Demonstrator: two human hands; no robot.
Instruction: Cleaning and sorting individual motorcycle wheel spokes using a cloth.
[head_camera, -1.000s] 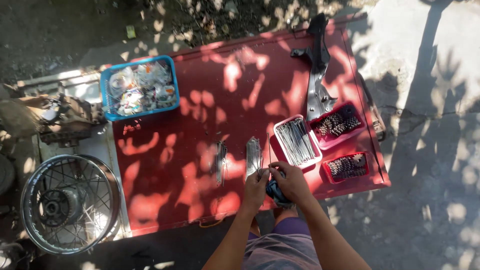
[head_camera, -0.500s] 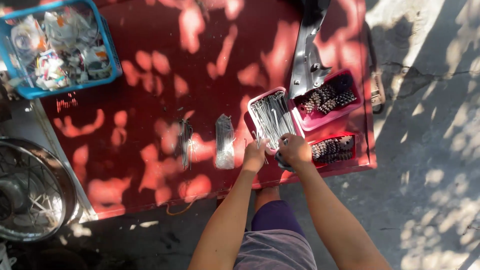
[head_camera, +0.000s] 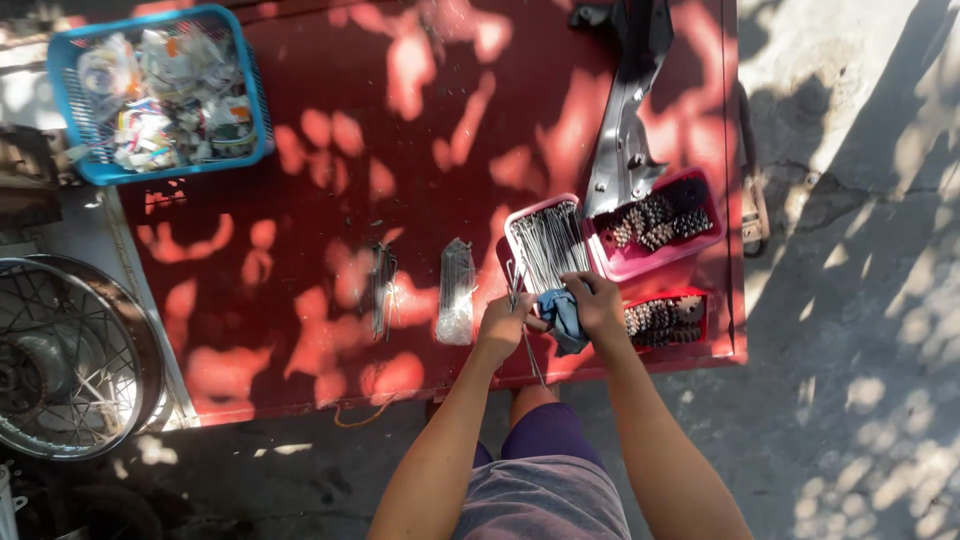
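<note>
Dappled sunlight is falling on a red bench (head_camera: 420, 130), where a blue basket (head_camera: 255, 120) is sitting at its far left corner. Near the front edge, the right hand (head_camera: 598, 305) is clutching a blue rag (head_camera: 563, 318) while the left hand (head_camera: 505, 325) is pinching a thin metal spoke (head_camera: 530, 358).

Left hand (head_camera: 503, 322) grips a thin metal spoke (head_camera: 527, 345) | right hand (head_camera: 596, 303) bunches a blue rag (head_camera: 562, 317) against it | white tray of spokes (head_camera: 546, 243) just beyond the hands | red table (head_camera: 330, 170) dappled with shade | blue basket (head_camera: 160, 92) far left corner | spoked wheel (head_camera: 62, 357) off the table's left edge
</note>
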